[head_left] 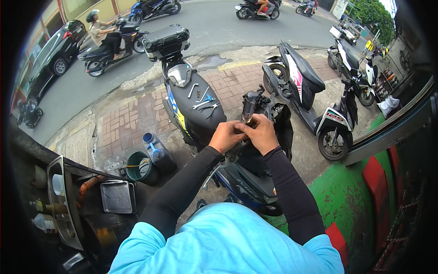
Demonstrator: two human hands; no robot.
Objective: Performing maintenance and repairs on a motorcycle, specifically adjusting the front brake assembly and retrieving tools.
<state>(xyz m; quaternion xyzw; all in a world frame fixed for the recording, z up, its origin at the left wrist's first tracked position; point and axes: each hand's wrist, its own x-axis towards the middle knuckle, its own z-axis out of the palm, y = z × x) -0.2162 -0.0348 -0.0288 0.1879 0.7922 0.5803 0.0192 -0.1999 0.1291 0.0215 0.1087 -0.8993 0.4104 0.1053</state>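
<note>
Left hand (224, 136) and right hand (261, 133): two, pressed together, fingers curled shut around a small part at the base of a dark cylindrical motorcycle component (250, 106); the gripped part itself is hidden by the fingers. Motorcycle seat (200, 119), black: one, just left of the hands, carrying loose hand tools (203, 99), roughly five, wrenches and pliers, too small to sort exactly. Green bucket (138, 166): one. Blue-capped jug (156, 150): one, beside it. Metal tray (117, 197): one, contents unclear. White scooter (315, 102): one, parked right
</note>
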